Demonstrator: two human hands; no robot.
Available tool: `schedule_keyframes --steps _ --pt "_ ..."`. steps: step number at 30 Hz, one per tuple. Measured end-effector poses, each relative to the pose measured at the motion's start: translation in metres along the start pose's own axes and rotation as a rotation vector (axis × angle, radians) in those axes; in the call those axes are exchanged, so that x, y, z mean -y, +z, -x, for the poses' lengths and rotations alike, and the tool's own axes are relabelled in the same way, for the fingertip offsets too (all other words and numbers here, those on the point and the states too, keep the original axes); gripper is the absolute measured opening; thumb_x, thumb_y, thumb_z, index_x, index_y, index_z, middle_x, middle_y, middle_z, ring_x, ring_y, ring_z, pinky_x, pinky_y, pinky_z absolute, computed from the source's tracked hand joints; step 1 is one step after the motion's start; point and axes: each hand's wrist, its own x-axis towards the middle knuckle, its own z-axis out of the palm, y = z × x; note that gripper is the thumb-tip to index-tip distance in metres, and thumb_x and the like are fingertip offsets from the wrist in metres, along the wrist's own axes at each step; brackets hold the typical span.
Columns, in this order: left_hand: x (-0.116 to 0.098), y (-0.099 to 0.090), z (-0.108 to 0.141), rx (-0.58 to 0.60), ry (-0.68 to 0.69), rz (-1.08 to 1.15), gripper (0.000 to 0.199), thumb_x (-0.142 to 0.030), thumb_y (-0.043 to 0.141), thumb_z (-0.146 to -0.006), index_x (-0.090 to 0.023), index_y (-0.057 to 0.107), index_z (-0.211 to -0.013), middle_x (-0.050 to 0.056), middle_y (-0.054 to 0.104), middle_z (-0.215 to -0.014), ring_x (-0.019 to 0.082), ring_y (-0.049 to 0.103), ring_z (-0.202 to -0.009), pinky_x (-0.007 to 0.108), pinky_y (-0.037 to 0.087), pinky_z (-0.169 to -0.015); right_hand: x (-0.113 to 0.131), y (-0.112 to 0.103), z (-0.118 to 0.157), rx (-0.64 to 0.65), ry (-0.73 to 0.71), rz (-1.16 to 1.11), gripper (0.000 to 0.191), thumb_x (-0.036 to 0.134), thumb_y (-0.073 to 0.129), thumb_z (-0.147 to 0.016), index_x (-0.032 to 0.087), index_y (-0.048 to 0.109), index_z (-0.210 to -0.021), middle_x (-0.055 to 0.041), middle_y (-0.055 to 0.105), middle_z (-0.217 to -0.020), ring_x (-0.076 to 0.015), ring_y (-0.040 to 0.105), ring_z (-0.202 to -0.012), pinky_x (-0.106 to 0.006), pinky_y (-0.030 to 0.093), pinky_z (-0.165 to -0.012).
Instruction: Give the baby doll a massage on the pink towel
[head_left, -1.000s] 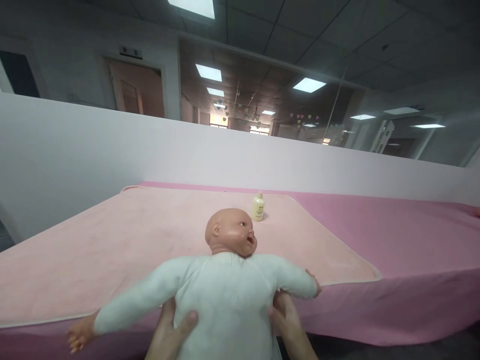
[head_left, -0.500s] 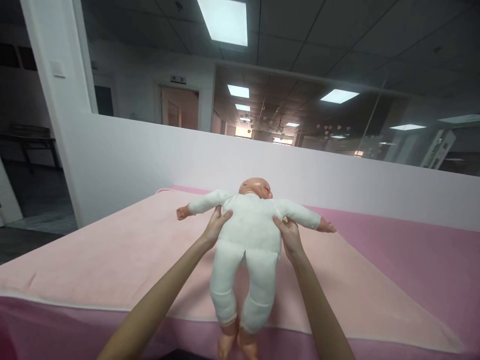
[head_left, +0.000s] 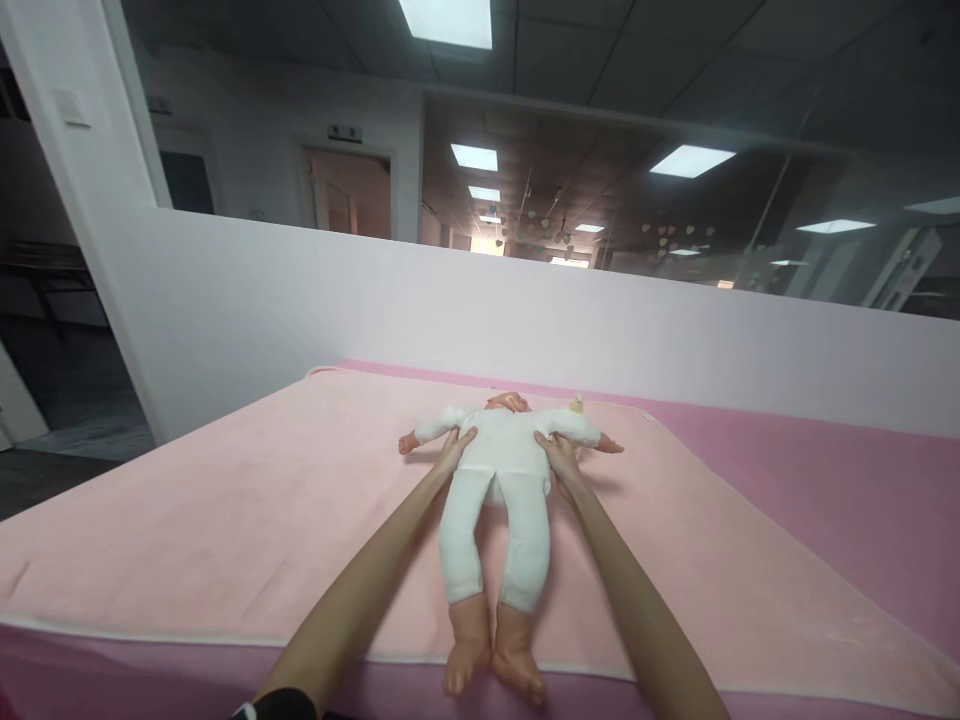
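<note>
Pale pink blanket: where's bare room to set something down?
Bare: the left forearm to the blanket's left edge; the right forearm to darker pink cloth. Crowded: the middle, where the left hand and right hand hold a white-clothed doll, a yellowish bottle top beyond its arm.

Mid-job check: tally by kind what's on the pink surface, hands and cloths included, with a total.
Doll: 1, lying on the blanket
Bottle: 1, mostly hidden behind the doll's arm, its top showing
Cloths: 2, the light pink blanket and the darker pink sheet
Hands: 2, left hand and right hand, at the doll's sides
Total: 6
</note>
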Motion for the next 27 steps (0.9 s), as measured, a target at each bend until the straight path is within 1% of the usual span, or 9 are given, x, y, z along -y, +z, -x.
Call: schedule_keyframes --steps 6,10,14,17,19,22,24,26,27 --pt "0.027 -0.001 -0.005 0.066 -0.119 0.066 0.036 -0.035 0.062 -0.08 -0.015 0.052 -0.109 0.015 0.061 -0.122 0.025 0.058 -0.113 0.033 0.049 -0.091 -0.019 -0.008 0.011 0.007 0.081 -0.086 0.05 0.044 0.072 -0.066 0.017 0.061 -0.106 -0.0116 0.062 -0.121 -0.0239 0.059 -0.111 -0.031 0.051 -0.089" --pt "0.041 -0.002 -0.005 0.093 -0.131 0.0 0.039 -0.042 0.063 -0.079 -0.015 0.053 -0.106 0.014 0.063 -0.118 0.024 0.061 -0.106 0.032 0.05 -0.085 -0.029 -0.016 0.011 -0.001 0.087 -0.031 0.051 0.047 0.073 -0.063 0.015 0.062 -0.1 -0.0121 0.067 -0.109 -0.0253 0.062 -0.102 -0.034 0.051 -0.086" --pt "0.051 -0.007 -0.007 0.154 -0.119 -0.287 0.038 -0.052 0.059 -0.077 -0.015 0.059 -0.086 0.013 0.068 -0.101 0.027 0.063 -0.097 0.035 0.049 -0.081 -0.034 -0.025 0.01 -0.02 0.154 0.149 0.03 0.043 0.071 -0.066 0.016 0.064 -0.077 -0.0101 0.07 -0.085 -0.0248 0.064 -0.083 -0.034 0.05 -0.076" --pt "0.042 -0.01 -0.002 0.19 -0.127 -0.721 0.048 -0.061 0.051 -0.078 -0.015 0.061 -0.071 0.015 0.069 -0.086 0.033 0.064 -0.088 0.04 0.047 -0.079 -0.033 -0.031 0.013 0.0 0.26 0.478 0.032 0.045 0.064 -0.075 0.017 0.058 -0.059 -0.008 0.063 -0.06 -0.0245 0.061 -0.064 -0.035 0.047 -0.065" --pt "0.029 -0.008 0.003 0.157 -0.098 -1.052 0.052 -0.061 0.047 -0.081 -0.013 0.064 -0.071 0.02 0.068 -0.084 0.037 0.063 -0.089 0.045 0.045 -0.081 -0.029 -0.034 0.017 -0.012 0.204 0.736 0.037 0.046 0.06 -0.078 0.017 0.059 -0.055 -0.009 0.061 -0.058 -0.0249 0.06 -0.064 -0.035 0.044 -0.065" --pt "0.005 0.0 0.006 0.075 0.063 -1.316 0.04 -0.044 0.046 -0.085 -0.011 0.068 -0.085 0.022 0.067 -0.092 0.038 0.061 -0.096 0.046 0.042 -0.086 -0.02 -0.03 0.02 -0.189 -0.019 1.003 0.031 0.04 0.057 -0.081 0.016 0.065 -0.063 -0.0111 0.065 -0.069 -0.0241 0.059 -0.072 -0.032 0.041 -0.068" --pt "-0.007 0.011 0.0 0.074 0.226 -1.3 0.033 -0.034 0.045 -0.085 -0.013 0.067 -0.097 0.019 0.066 -0.1 0.034 0.058 -0.103 0.043 0.041 -0.089 -0.014 -0.022 0.014 -0.261 -0.117 1.001 0.032 0.037 0.05 -0.085 0.016 0.067 -0.068 -0.0096 0.065 -0.071 -0.0219 0.057 -0.071 -0.03 0.039 -0.068" --pt "-0.013 0.029 -0.013 0.095 0.336 -1.192 0.035 -0.034 0.045 -0.086 -0.016 0.064 -0.11 0.016 0.064 -0.108 0.03 0.055 -0.109 0.038 0.041 -0.093 -0.012 -0.011 -0.002 -0.235 -0.194 0.895 0.035 0.036 0.043 -0.087 0.016 0.068 -0.075 -0.0081 0.066 -0.074 -0.0204 0.057 -0.072 -0.029 0.04 -0.07" --pt "-0.014 0.039 -0.022 0.094 0.348 -1.122 0.039 -0.037 0.046 -0.086 -0.016 0.062 -0.116 0.015 0.063 -0.112 0.029 0.053 -0.112 0.037 0.04 -0.095 -0.013 -0.005 -0.014 -0.223 -0.216 0.84 0.034 0.035 0.042 -0.087 0.015 0.069 -0.081 -0.0087 0.067 -0.079 -0.0205 0.058 -0.075 -0.029 0.041 -0.073"
